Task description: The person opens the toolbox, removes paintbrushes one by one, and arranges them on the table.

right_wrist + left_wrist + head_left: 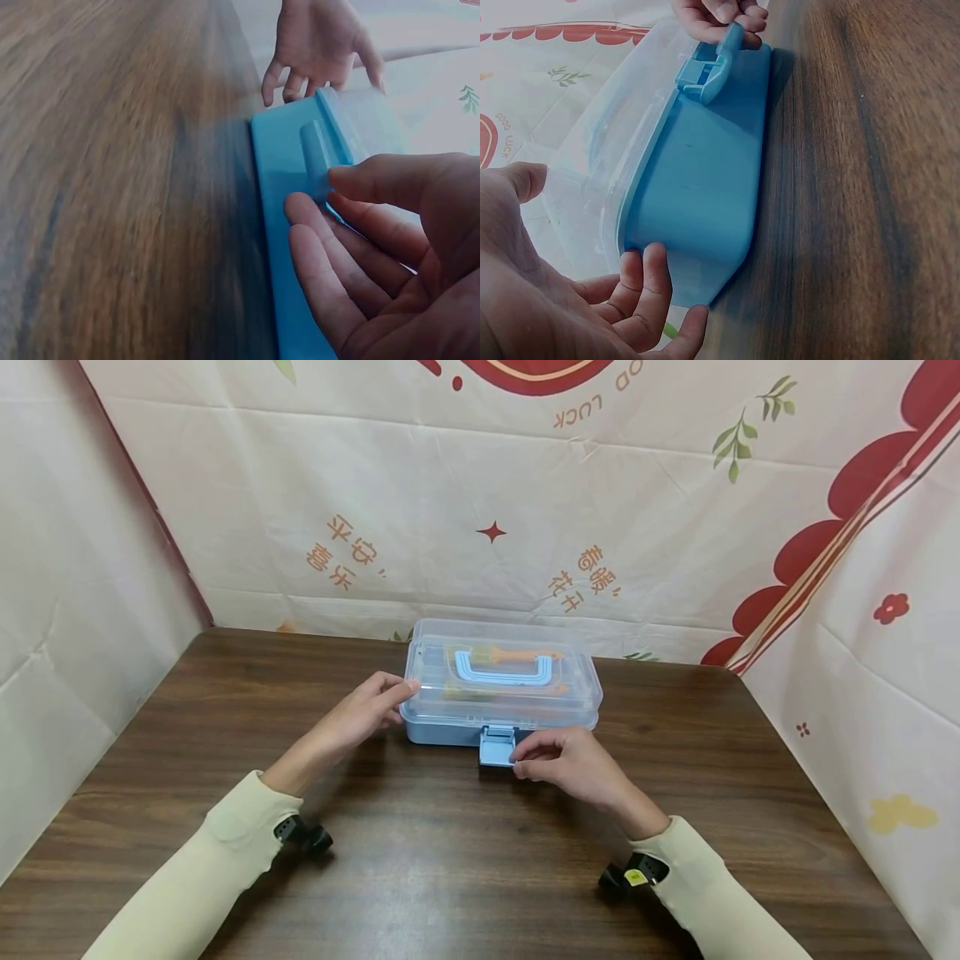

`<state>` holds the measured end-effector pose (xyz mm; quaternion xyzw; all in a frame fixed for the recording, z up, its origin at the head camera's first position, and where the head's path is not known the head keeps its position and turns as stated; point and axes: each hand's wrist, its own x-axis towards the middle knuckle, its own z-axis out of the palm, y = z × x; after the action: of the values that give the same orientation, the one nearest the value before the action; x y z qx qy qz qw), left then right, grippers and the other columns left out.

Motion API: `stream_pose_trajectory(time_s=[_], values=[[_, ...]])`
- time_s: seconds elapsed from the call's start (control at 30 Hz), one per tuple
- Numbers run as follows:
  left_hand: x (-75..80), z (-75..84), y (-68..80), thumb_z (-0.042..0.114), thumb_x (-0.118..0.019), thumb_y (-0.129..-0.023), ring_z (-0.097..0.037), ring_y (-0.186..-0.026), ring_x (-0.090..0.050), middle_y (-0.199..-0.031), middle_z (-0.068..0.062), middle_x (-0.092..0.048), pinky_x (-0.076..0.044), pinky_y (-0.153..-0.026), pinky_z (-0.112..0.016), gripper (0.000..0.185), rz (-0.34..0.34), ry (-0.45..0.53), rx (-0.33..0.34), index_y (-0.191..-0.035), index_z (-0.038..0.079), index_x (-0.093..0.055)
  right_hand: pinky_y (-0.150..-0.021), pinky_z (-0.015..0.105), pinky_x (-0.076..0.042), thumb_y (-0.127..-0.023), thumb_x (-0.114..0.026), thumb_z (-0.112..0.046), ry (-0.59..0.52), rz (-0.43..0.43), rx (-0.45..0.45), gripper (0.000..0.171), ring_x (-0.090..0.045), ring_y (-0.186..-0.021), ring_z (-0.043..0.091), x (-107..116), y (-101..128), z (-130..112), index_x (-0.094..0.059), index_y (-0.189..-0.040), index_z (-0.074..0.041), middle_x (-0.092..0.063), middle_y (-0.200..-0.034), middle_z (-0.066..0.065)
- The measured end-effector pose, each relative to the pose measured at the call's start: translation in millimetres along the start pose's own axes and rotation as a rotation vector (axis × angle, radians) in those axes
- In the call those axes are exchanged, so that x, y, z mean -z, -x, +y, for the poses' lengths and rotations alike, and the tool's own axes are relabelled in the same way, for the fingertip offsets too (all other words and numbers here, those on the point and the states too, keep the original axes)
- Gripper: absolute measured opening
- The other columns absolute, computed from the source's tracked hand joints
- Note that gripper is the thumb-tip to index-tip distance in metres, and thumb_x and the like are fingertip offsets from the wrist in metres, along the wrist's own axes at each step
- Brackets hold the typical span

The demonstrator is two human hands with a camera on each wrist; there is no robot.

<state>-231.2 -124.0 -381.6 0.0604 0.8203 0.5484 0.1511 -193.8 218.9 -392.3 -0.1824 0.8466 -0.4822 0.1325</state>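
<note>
A plastic storage box point(441, 732) with a light-blue base and clear lid point(431, 647) lies on the table. Its lid is down. The blue front latch point(497, 748) is swung outward, away from the box. My right hand point(573, 764) pinches the latch's right edge between thumb and index finger, the other fingers point(319, 277) beside the front wall. At the box's left end, my left hand point(367, 703) holds the corner, its thumb on the lid and its fingers point(656, 289) at the side of the base. Orange-handled brushes point(525, 655) show through the lid.
The dark wood-grain table point(420, 860) runs back to a printed cloth backdrop point(450, 477), close behind the box. More cloth hangs at both sides. A light-blue carry handle point(502, 678) lies on the lid. A black camera point(303, 837) is strapped at each sleeve cuff.
</note>
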Motion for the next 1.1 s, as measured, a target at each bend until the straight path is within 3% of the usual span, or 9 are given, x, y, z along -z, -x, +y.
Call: stream_pose_trajectory(time_s=[0.27,0.5,0.77,0.9,1.1], values=[[0.6,1.3,0.7,0.059,-0.052,-0.113,-0.037,-0.124,-0.06,-0.147,-0.022,-0.054,-0.045,-0.116,-0.057,0.072,-0.004,-0.002,-0.006,-0.154,0.001,-0.046,-0.076,0.027,-0.059,-0.102,-0.078,-0.013,0.122,-0.056,0.023,0.02,-0.07,-0.088,0.017,4,-3,7,-0.085,-0.119,-0.005,-0.081,-0.104,0.002],[0.6,0.3,-0.6,0.059,-0.051,-0.113,-0.036,-0.124,-0.06,-0.148,-0.022,-0.054,-0.046,-0.116,-0.057,0.072,-0.006,-0.008,-0.01,-0.154,0.001,-0.046,-0.069,0.029,-0.052,-0.105,-0.074,-0.02,0.197,-0.082,0.02,0.03,-0.064,-0.08,0.017,5,-3,8,-0.081,-0.13,-0.005,-0.077,-0.095,0.001],[1.2,0.0,1.4,0.06,-0.051,-0.112,-0.037,-0.125,-0.061,-0.149,-0.022,-0.054,-0.046,-0.116,-0.058,0.074,-0.003,-0.014,-0.007,-0.156,0.001,-0.046,-0.077,0.03,-0.058,-0.108,-0.072,-0.022,0.211,-0.084,0.05,0.026,-0.071,-0.088,0.02,18,4,-4,-0.081,-0.126,-0.005,-0.08,-0.104,0.002],[1.2,-0.2,1.6,0.059,-0.051,-0.113,-0.037,-0.126,-0.061,-0.149,-0.023,-0.054,-0.045,-0.116,-0.059,0.073,-0.003,-0.01,-0.01,-0.156,0.0,-0.046,-0.08,0.03,-0.06,-0.109,-0.072,-0.019,0.181,-0.042,0.078,0.021,-0.071,-0.091,0.024,34,12,-16,-0.082,-0.12,-0.005,-0.08,-0.103,0.005],[1.2,1.3,2.3,0.061,-0.052,-0.112,-0.037,-0.126,-0.061,-0.149,-0.022,-0.055,-0.045,-0.117,-0.058,0.074,-0.002,-0.017,-0.009,-0.156,0.001,-0.046,-0.084,0.029,-0.062,-0.109,-0.071,-0.012,0.087,0.098,0.155,0.02,-0.075,-0.096,0.025,62,25,-25,-0.079,-0.123,-0.001,-0.079,-0.111,0.015]])
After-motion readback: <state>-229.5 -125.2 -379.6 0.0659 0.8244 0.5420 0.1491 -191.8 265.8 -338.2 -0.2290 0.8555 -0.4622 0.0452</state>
